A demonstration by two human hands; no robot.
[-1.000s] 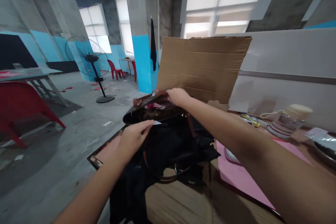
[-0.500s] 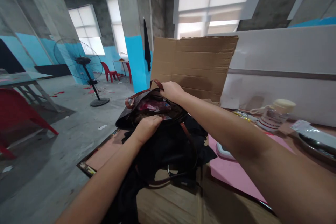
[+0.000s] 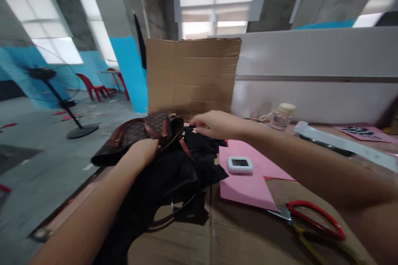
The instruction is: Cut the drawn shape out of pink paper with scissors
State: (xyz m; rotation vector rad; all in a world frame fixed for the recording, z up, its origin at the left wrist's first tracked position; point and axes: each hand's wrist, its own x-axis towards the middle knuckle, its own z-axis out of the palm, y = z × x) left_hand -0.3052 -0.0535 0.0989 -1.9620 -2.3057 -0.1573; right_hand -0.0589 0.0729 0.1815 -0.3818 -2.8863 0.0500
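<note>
A dark brown patterned handbag (image 3: 133, 132) with lighter brown straps lies slumped on its side, its mouth no longer facing me. My left hand (image 3: 144, 151) is closed on its near edge; the fingertips are partly hidden against the bag. To the right, clear of the bag, my right hand (image 3: 214, 124) hovers over black cloth (image 3: 174, 169). Its fingers are loosely bent with a gap to the thumb, and nothing shows clearly between them. One bag strap (image 3: 186, 151) trails down over the cloth.
Pink sheets (image 3: 245, 192) carry a small white digital display (image 3: 240, 165). Red-handled scissors (image 3: 314, 217) lie at the front right. A cardboard panel (image 3: 192, 74) stands behind the bag. Farther right are a cream-lidded bottle (image 3: 281, 116) and a plastic-wrapped item (image 3: 342, 143). A fan (image 3: 59, 95) stands left.
My right hand has let go of the bag's rim and moved right. The bag has tipped over with its opening out of sight. The view has turned right, bringing the scissors in.
</note>
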